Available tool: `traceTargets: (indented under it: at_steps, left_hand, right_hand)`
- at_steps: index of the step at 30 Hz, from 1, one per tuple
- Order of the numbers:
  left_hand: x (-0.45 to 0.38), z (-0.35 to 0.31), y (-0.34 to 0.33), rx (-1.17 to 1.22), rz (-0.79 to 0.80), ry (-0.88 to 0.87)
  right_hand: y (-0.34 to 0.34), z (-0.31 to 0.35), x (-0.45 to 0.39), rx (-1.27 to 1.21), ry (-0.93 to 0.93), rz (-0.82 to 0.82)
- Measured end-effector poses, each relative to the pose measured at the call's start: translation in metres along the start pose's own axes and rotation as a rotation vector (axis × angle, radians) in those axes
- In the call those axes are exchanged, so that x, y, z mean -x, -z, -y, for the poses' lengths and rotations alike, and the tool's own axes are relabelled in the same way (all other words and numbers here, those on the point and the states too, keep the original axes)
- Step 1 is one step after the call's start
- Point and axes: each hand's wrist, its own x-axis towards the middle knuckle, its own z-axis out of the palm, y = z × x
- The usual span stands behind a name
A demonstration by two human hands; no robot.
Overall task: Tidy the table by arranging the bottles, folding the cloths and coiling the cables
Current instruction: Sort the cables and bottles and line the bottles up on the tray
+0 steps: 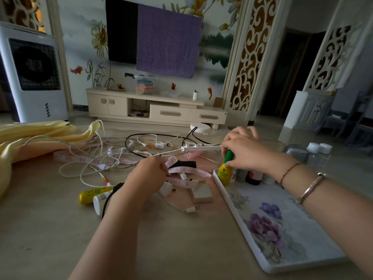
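Standing yellow bottle point(226, 172) on tray point(282, 229) corner: right hand point(242, 152) fingers curl round its green cap. Left hand point(149, 174) pinches tape measure point(189, 172) aside, clearing cables point(105, 150).

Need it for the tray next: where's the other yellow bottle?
In the head view, the yellow bottle lies on its side on the table, left of the left hand, beside a white bottle.

A home living room: wall-mounted television point(122, 30), low media cabinet point(157, 107), painted mural wall point(80, 27).
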Motion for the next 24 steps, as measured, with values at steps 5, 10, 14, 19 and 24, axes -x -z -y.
traceTargets:
  at_steps: [5, 10, 14, 19, 24]
  left_hand:
    - [-0.001, 0.001, 0.000, 0.011, 0.004, -0.013]
    - [-0.001, 0.002, 0.000, 0.025, 0.000, -0.024]
    - [-0.002, 0.004, 0.000, 0.030, 0.001, -0.026]
    - [-0.004, 0.004, -0.001, 0.035, -0.006, -0.027]
    - [-0.005, 0.005, -0.001, 0.039, -0.016, -0.028]
  right_hand:
    - [-0.002, 0.004, -0.001, 0.034, 0.009, 0.062]
    - [-0.006, 0.007, -0.003, 0.130, 0.045, 0.125]
    - [-0.010, 0.010, -0.006, 0.169, 0.041, 0.112]
    - [-0.013, 0.012, -0.011, 0.220, 0.009, 0.103]
    - [-0.016, 0.018, -0.015, 0.219, 0.001, 0.096]
